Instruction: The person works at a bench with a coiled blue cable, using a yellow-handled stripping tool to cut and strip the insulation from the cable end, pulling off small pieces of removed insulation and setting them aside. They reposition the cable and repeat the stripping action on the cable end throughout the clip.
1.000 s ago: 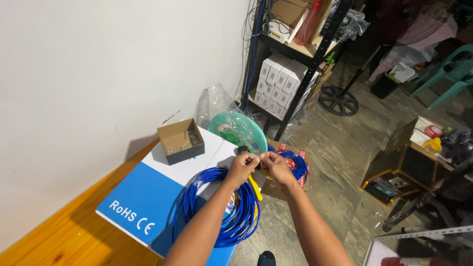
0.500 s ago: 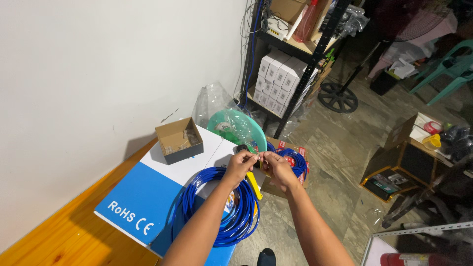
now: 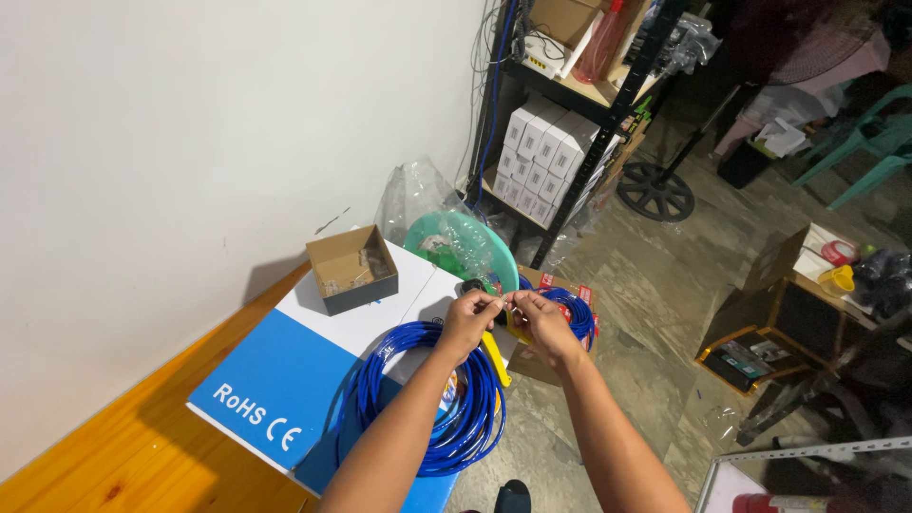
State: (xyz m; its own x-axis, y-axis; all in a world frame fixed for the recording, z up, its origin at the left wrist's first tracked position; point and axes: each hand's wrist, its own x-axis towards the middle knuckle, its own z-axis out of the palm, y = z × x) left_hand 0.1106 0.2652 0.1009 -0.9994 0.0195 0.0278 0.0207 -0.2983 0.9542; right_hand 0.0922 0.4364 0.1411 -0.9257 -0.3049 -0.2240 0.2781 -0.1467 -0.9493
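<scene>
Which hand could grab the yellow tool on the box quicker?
Probably the right hand. The yellow tool lies just below it, and the left hand sits farther over the blue cable coil. Both hands pinch something small between them, so either must let go first.

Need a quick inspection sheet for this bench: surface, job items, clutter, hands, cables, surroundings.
Surface: wooden table under a flat blue-and-white box.
Job's things: small clear piece pinched between both hands; too small to tell.
Clutter: open cardboard box, green basin, plastic bag.
Grippers: left hand and right hand meet fingertip to fingertip.
Cables: blue cable coil below the forearms.
Surroundings: metal shelf with white boxes, green chair.
</scene>
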